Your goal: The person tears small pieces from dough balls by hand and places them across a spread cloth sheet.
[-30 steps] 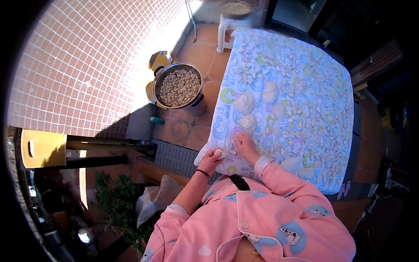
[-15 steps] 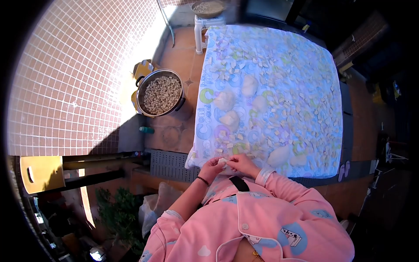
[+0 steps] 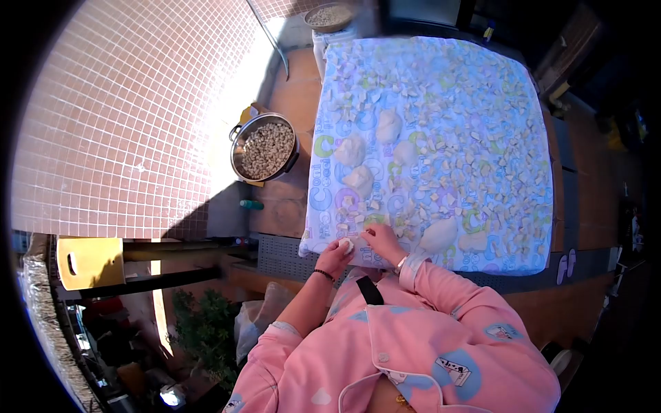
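My left hand (image 3: 333,260) is closed around a small white chunk (image 3: 347,245) that looks like torn bread or dough, just over the near edge of the patterned cloth (image 3: 322,227). A little to its right, my right hand (image 3: 383,242) is apart from the chunk, with thumb and fingers pinched together; anything between them is too small to make out. Beyond my hands, several larger pale lumps (image 3: 359,181) lie on the cloth's left half. Many small whitish pieces (image 3: 475,148) are scattered over the rest of it.
A steel pot (image 3: 264,146) full of pale, nut-like pieces stands on the tiled floor to the left, beside a green bottle (image 3: 251,204). A round basket (image 3: 328,17) sits on a white stool at the back. Purple slippers (image 3: 566,266) lie to the right.
My hands have come apart: the right has moved up and to the right, away from the white chunk, which stays in my left. The whole view has shifted slightly.
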`<state>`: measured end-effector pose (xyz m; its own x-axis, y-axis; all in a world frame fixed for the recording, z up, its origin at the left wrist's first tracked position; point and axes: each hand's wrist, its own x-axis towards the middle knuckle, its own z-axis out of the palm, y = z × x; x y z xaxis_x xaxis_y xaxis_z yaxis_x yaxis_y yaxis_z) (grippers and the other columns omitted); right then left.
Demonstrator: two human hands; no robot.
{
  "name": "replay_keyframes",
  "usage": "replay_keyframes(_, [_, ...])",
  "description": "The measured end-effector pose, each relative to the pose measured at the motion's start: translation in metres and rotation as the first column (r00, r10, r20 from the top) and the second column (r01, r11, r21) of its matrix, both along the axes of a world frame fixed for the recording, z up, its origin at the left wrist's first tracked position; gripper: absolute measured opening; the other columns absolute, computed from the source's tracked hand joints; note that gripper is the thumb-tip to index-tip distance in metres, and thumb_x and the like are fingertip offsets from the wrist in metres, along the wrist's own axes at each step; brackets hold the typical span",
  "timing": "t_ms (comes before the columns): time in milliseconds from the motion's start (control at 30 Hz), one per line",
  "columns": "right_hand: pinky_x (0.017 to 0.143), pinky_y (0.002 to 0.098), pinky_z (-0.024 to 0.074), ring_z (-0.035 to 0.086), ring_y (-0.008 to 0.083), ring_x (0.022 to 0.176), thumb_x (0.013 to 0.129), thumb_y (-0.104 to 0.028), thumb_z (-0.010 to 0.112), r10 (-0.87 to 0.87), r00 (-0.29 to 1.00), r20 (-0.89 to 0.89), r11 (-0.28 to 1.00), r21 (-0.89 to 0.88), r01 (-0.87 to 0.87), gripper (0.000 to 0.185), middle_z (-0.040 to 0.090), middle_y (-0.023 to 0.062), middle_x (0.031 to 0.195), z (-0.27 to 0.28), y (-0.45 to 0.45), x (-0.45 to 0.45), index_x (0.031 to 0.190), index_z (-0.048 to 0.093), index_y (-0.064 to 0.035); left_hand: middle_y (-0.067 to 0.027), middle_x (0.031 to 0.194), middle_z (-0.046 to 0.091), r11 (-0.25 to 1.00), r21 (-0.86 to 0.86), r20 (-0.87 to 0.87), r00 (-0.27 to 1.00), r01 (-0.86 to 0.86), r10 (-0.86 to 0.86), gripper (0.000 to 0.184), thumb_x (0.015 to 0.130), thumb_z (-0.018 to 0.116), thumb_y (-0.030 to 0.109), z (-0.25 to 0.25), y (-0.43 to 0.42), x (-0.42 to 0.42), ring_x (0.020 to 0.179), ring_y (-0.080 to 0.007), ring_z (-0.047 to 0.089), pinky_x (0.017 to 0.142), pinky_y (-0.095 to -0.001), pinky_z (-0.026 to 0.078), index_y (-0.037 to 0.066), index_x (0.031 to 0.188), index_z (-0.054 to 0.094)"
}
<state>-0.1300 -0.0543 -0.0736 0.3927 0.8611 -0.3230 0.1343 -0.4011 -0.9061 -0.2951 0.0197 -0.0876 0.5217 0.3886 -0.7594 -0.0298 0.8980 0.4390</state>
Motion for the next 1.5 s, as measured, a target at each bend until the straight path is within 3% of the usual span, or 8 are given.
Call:
replay_keyframes(233, [0.055,0.037,0.044,0.058,0.0291,0.059,0.076,-0.015,0.053,-0.064,0.858,0.51,0.983,0.182,-0.035,0.015,0.055,0.0163,0.059,-0.041,0.011,0.003,0.079,0.057,-0.0015,-0.0037,0.098,0.054,0.997,0.062,-0.097,0.994,-0.053,0.059,0.027,0.085,0.053,0.012,0.002,0.002,0.003,0.087,-0.0161,0.053,0.073,-0.0273,0.044,0.006,0.11,0.047])
replay_keyframes(300, [0.055,0.0362,0.0438,0.057,0.0294,0.058,0.075,-0.017,0.054,-0.034,0.966,0.255,0.99,0.142,-0.003,0.016,0.055,0.0177,0.062,-0.025,0.004,0.01,0.081,0.058,-0.0021,-0.0032,0.097,0.054,0.998,0.054,-0.054,0.998,-0.041,0.044,0.025,0.085,0.053,0.012,0.001,0.002,0.005,0.088,-0.0165,0.053,0.074,-0.0285,0.045,0.006,0.109,0.048])
replay_keyframes(433, [0.058,0.038,0.0459,0.058,0.031,0.062,0.076,-0.017,0.056,0.055,0.975,0.213,0.994,0.081,-0.074,0.018,0.06,0.0168,0.068,-0.004,-0.008,0.017,0.076,0.059,0.0009,-0.003,0.097,0.055,0.998,0.027,-0.059,0.997,0.048,-0.046,0.022,0.085,0.054,0.011,0.013,0.001,0.012,0.085,-0.0158,0.054,0.072,-0.0293,0.045,0.007,0.105,0.049])
replay_keyframes(500, [0.049,0.0287,0.0444,0.056,0.0165,0.053,0.078,-0.02,0.058,0.126,0.958,-0.258,0.99,-0.023,-0.137,0.021,0.058,0.0083,0.059,0.01,-0.013,0.011,0.077,0.06,0.001,-0.003,0.097,0.055,0.996,0.018,-0.065,0.994,0.088,-0.086,0.02,0.084,0.054,0.01,0.017,0.001,0.012,0.083,-0.015,0.054,0.071,-0.0296,0.045,0.007,0.104,0.049])
replay_keyframes(600, [0.046,0.0222,0.0417,0.052,0.0063,0.053,0.079,-0.024,0.06,0.074,0.908,-0.413,0.997,0.056,-0.056,0.024,0.056,0.0022,0.059,0.004,-0.017,-0.001,0.08,0.062,0.0,-0.0021,0.095,0.055,0.991,0.032,0.003,0.991,0.13,-0.13,0.022,0.084,0.056,0.011,0.014,-0.001,0.009,0.082,-0.0129,0.053,0.071,-0.0269,0.045,0.007,0.105,0.05])
replay_keyframes(1400, [0.055,0.0227,0.0472,0.056,0.0106,0.058,0.08,-0.016,0.059,-0.055,0.698,-0.714,0.995,-0.099,-0.023,0.017,0.06,0.0058,0.07,-0.003,0.007,-0.014,0.083,0.063,0.001,-0.0034,0.1,0.055,0.994,-0.054,0.151,0.984,0.098,-0.089,0.024,0.084,0.056,0.01,0.004,0.014,-0.019,0.087,-0.0136,0.053,0.075,-0.0255,0.045,0.006,0.107,0.051])
replay_keyframes(1433, [0.055,0.0227,0.0472,0.056,0.0106,0.058,0.08,-0.016,0.059,-0.053,0.698,-0.714,0.995,-0.101,-0.027,0.017,0.06,0.0058,0.07,-0.005,0.01,-0.015,0.083,0.063,0.001,-0.0033,0.101,0.055,0.997,-0.01,0.097,0.992,0.077,-0.075,0.024,0.084,0.054,0.008,0.004,0.016,-0.018,0.09,-0.0146,0.053,0.078,-0.0271,0.044,0.006,0.108,0.05])
replay_keyframes(1500, [0.059,0.0286,0.0475,0.058,0.0171,0.065,0.079,-0.016,0.059,0.045,0.983,-0.18,0.992,-0.112,-0.066,0.018,0.059,0.0097,0.07,-0.005,0.017,-0.017,0.081,0.062,0.0014,-0.0033,0.102,0.055,0.998,0.031,0.045,0.998,0.048,-0.05,0.025,0.085,0.053,0.007,0.002,0.018,-0.019,0.093,-0.0155,0.054,0.081,-0.0287,0.044,0.006,0.11,0.05])
